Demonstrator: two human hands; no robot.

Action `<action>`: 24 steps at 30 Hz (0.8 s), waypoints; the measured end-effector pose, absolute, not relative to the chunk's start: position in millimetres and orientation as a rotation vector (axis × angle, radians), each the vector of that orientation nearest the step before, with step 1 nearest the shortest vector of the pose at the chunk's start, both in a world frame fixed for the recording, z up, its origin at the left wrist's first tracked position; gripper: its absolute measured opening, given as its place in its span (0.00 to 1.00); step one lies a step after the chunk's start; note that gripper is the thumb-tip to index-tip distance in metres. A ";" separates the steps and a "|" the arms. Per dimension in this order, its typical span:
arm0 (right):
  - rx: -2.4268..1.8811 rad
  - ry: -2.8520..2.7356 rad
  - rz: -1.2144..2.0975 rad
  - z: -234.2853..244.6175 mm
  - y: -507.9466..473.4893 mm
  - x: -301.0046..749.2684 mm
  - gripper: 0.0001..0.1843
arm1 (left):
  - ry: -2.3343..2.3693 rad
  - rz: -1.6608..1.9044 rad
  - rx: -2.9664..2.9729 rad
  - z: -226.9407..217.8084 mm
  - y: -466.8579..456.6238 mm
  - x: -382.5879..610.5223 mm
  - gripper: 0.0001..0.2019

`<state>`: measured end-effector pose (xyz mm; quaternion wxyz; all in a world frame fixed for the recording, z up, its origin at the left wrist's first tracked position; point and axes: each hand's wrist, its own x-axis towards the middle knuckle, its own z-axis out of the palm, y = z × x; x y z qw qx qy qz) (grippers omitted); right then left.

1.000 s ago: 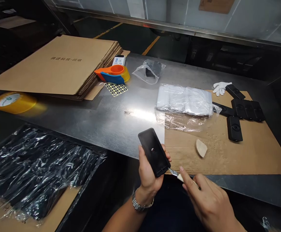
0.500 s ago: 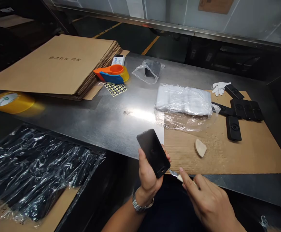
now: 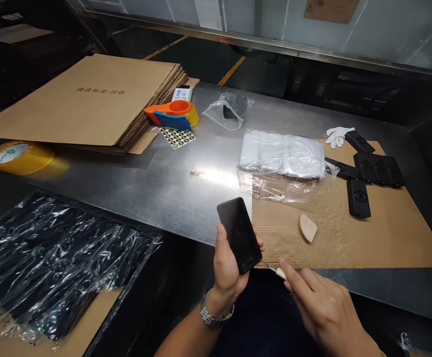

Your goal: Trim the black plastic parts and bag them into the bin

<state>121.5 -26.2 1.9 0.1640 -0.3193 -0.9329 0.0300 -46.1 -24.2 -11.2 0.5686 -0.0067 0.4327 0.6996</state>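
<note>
My left hand (image 3: 226, 267) is closed around a flat black plastic part (image 3: 239, 234), held upright over the front edge of the steel table (image 3: 171, 183). My right hand (image 3: 322, 305) pinches a small knife (image 3: 276, 270) with a pale handle. The knife's blade tip points at the lower right corner of the black part. A watch sits on my left wrist.
A cardboard sheet (image 3: 368, 238) carries several black parts (image 3: 359, 197), a pale wedge (image 3: 307, 227) and a stack of clear bags (image 3: 283, 154). A white glove (image 3: 338, 135), bagged item (image 3: 233, 108), tape dispenser (image 3: 173, 114), sticker sheet (image 3: 178, 137), flat cartons (image 3: 89, 99), tape roll (image 3: 17, 156) and plastic-lined box (image 3: 45, 263) lie around.
The black part has tilted slightly more upright and shifted a little right in my left hand. My right hand with the knife has slid slightly right and down.
</note>
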 end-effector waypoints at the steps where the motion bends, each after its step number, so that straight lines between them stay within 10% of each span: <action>1: -0.909 -2.646 0.122 2.4 -25.5 121.5 0.16 | 1.024 1.630 -0.023 -10.8 -23.7 -46.5 0.27; 24: -1.142 -2.749 0.530 -6.6 -26.8 123.4 0.15 | 1.106 1.545 0.213 -17.4 -29.7 -47.7 0.29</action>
